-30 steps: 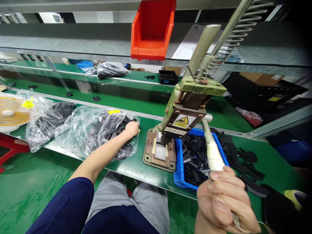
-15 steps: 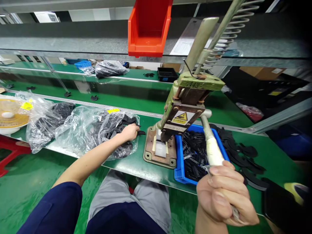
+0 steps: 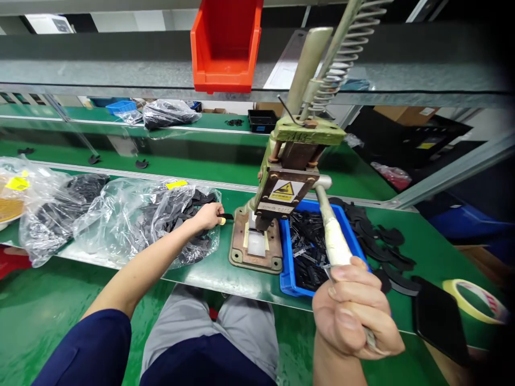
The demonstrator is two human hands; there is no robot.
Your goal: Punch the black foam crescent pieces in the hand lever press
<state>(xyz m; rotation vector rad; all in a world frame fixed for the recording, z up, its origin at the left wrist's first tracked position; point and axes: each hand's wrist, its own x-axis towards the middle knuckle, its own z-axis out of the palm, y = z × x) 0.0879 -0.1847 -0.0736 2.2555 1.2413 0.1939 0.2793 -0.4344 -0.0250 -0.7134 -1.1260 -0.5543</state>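
My left hand is closed on a small flat black part, which points right toward the press base. Below that hand lies a clear plastic bag with many dark parts in it. My right hand wraps round the pale taped lever of a green hand press. A light metal plate sits on the press base, under the ram. Just right of the base stands a blue bin full of black parts.
Curved black pieces lie right of the bin. Beyond them are a black phone-like slab and a yellow tape roll. A red-orange bin hangs at the shelf edge above. Another bag of dark parts lies far left.
My left hand has lifted slightly off the bagged parts with the black part in its fingers. My right hand stays on the lever. The whole view has shifted, so things appear further left.
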